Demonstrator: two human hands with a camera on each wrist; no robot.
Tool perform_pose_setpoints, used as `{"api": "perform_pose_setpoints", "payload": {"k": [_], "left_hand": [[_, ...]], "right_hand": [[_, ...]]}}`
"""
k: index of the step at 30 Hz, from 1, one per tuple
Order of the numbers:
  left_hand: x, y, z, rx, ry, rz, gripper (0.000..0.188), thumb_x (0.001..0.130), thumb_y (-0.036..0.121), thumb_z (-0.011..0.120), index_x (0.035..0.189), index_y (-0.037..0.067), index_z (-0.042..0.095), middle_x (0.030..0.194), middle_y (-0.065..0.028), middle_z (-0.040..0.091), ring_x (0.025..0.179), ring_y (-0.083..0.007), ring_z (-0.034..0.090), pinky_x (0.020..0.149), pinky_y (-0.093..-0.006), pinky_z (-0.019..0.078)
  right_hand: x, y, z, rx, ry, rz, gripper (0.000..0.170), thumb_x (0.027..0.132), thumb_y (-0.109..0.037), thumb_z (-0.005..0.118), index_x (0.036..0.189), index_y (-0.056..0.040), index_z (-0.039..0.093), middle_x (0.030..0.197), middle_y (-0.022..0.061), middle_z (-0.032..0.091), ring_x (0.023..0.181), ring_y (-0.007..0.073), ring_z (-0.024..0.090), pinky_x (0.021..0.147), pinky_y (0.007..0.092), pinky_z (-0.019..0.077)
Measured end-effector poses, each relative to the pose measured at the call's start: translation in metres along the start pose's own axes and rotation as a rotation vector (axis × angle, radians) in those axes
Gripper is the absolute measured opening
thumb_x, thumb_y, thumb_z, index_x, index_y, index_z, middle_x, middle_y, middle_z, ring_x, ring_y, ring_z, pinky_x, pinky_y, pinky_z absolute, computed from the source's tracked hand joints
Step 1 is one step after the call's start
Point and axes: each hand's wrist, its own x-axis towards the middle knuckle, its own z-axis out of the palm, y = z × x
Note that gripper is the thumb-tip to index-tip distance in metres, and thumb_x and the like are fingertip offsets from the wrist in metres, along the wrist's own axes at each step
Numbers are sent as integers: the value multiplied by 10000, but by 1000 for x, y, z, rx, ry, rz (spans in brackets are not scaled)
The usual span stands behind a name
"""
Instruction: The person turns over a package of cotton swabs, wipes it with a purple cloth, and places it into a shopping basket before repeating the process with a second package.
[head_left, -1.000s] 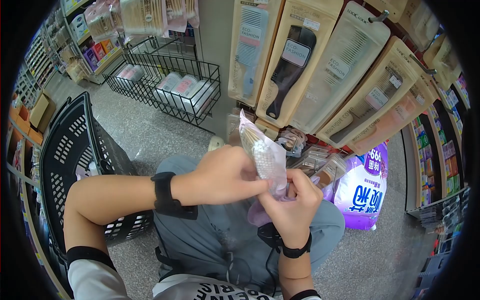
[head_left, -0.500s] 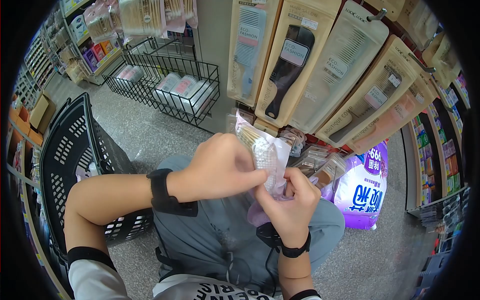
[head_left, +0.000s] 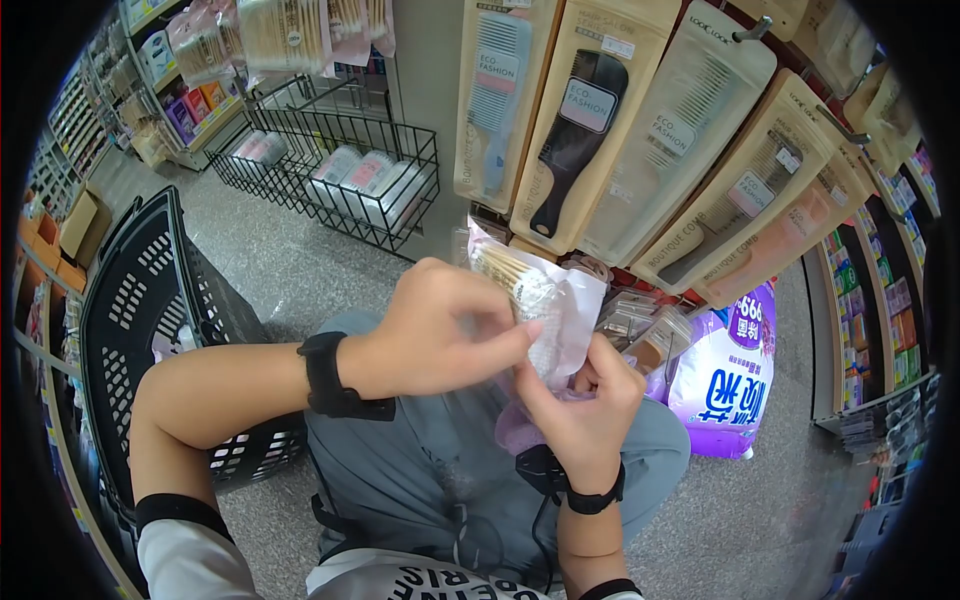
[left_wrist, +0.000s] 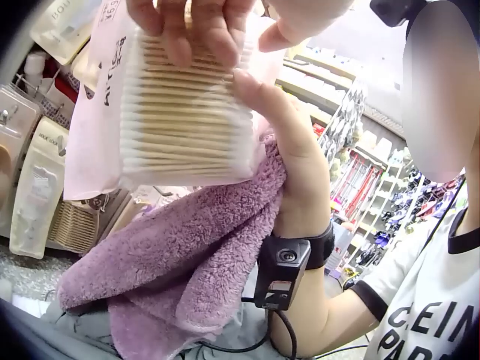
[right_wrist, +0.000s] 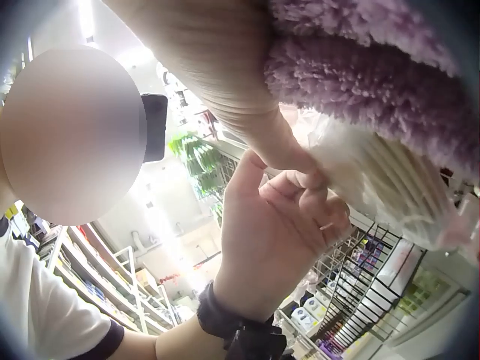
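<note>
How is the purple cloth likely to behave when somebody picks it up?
The purple cloth would probably flop, as it hangs in loose folds from the right hand. Its fuzzy pile suggests it is not slippery.

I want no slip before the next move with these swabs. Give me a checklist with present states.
1. Pack of cotton swabs held by the right grip: ok, thumb on its front face near the lower edge.
2. Right grip holding only the pack: not ok, the purple cloth hangs from it too.
3. Left grip at the pack: ok, its fingers lie over the front face.
4. Left grip actually pinching the pack: cannot tell.
5. Pack sealed all round: cannot tell, the grips cover part of its edge.
6. Black basket within reach: ok, it seems, standing close on the left side.
</note>
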Motion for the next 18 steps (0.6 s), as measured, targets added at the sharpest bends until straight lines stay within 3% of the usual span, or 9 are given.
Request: {"api": "perform_pose_setpoints", "payload": {"k": [3,6,9,12,15,18], "left_hand": [[1,3,-7,-12,15,61,60,716,43,644,722,-6,610,718,-95,607,671,-175,590,602,-274,440],[10,-2,-15,130,51,218,203,691,40,637,887,0,601,869,-96,596,840,-210,571,732,-293,438],[18,3,-13,204,214,245,355,670,46,636,1017,7,576,949,-91,581,937,-234,536,831,-305,414],[23,-3,-24,209,-36,283,435,664,74,662,1078,-8,552,945,-107,591,908,-236,558,845,-308,425],[24,-9,-28,-157,-407,92,444,652,73,720,1060,-18,571,939,-118,611,877,-227,591,808,-312,455],[29,1,-41,-52,-420,106,441,628,75,776,1015,-30,593,913,-130,633,832,-219,623,755,-308,481]], "right_hand": [[1,-1,-1,37,8,25,290,618,-137,785,757,15,580,604,76,551,479,123,508,459,252,405],[2,0,-2,42,7,46,277,622,-134,782,745,16,585,597,67,557,476,106,506,457,247,404],[3,-1,-6,-1,-47,64,266,625,-132,776,744,18,593,598,66,566,481,102,512,459,244,405],[5,-1,-6,25,-84,43,271,625,-135,773,768,25,607,596,62,566,481,96,505,456,238,399],[5,3,-6,92,-119,48,300,615,-143,781,799,30,621,598,62,570,479,82,483,449,223,383],[5,7,-12,114,-146,63,315,604,-149,791,808,30,630,606,56,579,479,61,453,442,206,357]]}}
